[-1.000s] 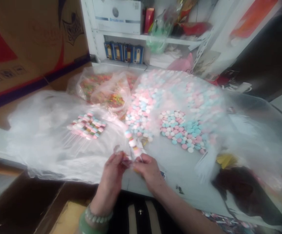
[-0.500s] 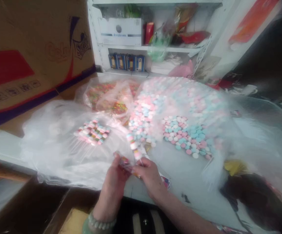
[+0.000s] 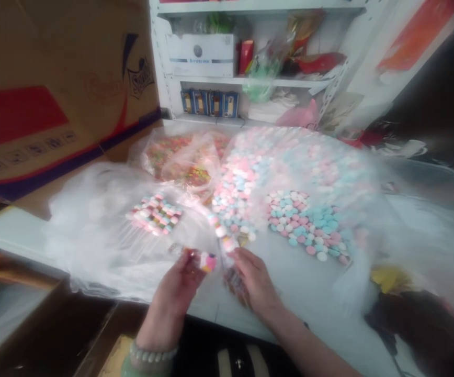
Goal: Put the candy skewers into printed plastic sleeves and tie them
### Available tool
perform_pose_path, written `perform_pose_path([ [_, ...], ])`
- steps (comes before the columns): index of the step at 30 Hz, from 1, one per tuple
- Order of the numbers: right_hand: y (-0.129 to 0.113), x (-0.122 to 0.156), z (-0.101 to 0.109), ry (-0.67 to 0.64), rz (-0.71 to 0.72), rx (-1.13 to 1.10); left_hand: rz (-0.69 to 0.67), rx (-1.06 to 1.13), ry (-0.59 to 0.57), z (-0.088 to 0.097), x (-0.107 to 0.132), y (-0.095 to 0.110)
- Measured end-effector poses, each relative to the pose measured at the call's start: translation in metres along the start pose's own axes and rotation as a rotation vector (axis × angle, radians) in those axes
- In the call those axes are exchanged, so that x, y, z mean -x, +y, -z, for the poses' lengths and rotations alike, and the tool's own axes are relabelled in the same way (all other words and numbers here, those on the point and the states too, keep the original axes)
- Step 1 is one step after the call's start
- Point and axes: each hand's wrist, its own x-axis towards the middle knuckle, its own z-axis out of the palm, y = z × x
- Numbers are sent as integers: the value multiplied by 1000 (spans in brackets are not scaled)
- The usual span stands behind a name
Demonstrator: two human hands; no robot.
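Candy stick (image 3: 219, 230), banded blue, white, pink and yellow-brown, left of the loose candy pile (image 3: 309, 222), near end clamped between fingers of the right hand (image 3: 253, 277), pink-and-yellow printed piece (image 3: 208, 262) pinched by fingers of the left hand (image 3: 175, 285), print blurred, stick's tip hidden.

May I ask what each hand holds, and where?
Right hand: striped candy roll, by its lower end; left hand: small multicoloured piece, by its left end.
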Motion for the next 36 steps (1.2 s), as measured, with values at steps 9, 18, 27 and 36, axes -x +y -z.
perform_pose_path([
  [9,11,33,20,-31,274,339,-9,229,65,15,-14,24],
  [18,20,35,22,-6,563,559,44,211,18,17,-6,24],
  [27,23,40,26,238,1125,1057,-135,184,-58,14,-2,22],
  [36,24,36,27,-68,468,705,-223,-168,-268,16,0,13],
])
